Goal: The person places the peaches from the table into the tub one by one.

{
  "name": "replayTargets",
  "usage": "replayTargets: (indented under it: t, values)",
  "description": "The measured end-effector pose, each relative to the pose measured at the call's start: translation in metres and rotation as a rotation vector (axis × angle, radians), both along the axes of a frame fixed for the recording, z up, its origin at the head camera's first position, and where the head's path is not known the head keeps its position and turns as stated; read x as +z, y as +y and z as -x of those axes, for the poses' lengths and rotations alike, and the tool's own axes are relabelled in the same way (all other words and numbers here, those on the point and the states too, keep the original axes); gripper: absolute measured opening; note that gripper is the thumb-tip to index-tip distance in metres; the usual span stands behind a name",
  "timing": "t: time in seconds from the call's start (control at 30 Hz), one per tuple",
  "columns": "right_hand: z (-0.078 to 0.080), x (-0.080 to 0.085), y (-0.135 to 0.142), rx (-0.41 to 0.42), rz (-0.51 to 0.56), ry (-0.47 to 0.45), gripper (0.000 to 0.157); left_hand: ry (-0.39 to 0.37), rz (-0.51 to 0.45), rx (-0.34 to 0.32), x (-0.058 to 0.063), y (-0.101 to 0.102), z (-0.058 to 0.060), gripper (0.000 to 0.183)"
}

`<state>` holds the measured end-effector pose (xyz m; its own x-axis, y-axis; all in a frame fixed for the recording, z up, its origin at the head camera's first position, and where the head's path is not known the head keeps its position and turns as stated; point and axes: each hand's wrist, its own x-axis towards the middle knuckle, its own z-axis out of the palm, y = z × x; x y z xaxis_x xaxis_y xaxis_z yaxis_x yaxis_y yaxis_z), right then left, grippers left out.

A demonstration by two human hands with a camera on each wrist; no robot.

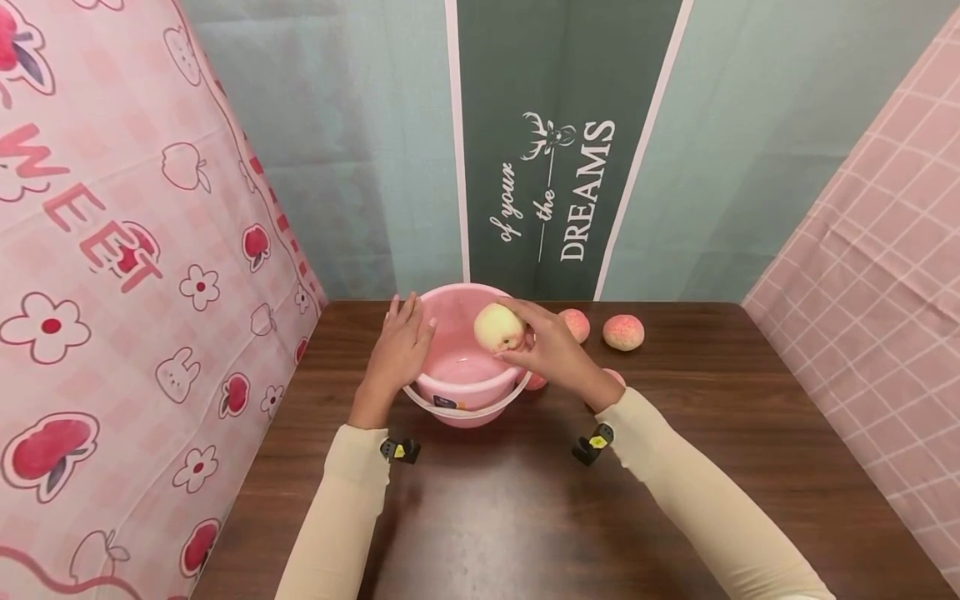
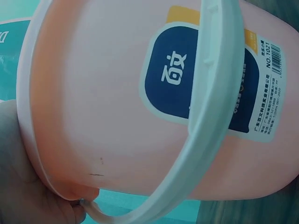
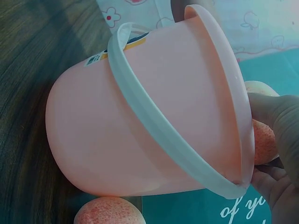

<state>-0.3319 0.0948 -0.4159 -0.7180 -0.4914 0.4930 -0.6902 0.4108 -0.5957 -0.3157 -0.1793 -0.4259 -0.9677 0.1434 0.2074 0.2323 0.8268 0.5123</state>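
A pink bucket (image 1: 465, 392) with a pale handle (image 2: 210, 93) stands upright near the table's back edge. My left hand (image 1: 397, 346) rests against its left rim, fingers fairly straight; the left wrist view shows fingertips beside the handle's pivot. Over the right side of the bucket's mouth, my right hand (image 1: 551, 346) holds a pale yellow peach (image 1: 497, 327) between thumb and fingers. In the right wrist view that peach (image 3: 265, 140) shows a red speckled side, partly hidden behind the rim and thumb. The bucket's handle hangs down across its front, above a dark label (image 2: 173, 74).
Right of the bucket lie several pinkish peaches: one at the back right (image 1: 623, 332), one behind my right hand (image 1: 575, 325), others partly hidden by the bucket and my wrist. Printed cloths hang behind and at both sides of the brown wooden table (image 1: 495, 508).
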Motion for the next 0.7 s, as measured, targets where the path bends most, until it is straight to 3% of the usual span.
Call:
replayTargets:
  t: [0.37,0.7]
  values:
    - [-0.001,0.004,0.000,0.025,-0.040,-0.010,0.083,-0.046,0.268,-0.043,0.015,0.004,0.003,0.068]
    - [-0.001,0.005,-0.002,0.013,-0.104,-0.015,0.082,-0.114,0.227,-0.088,0.014,0.000,0.002,0.069]
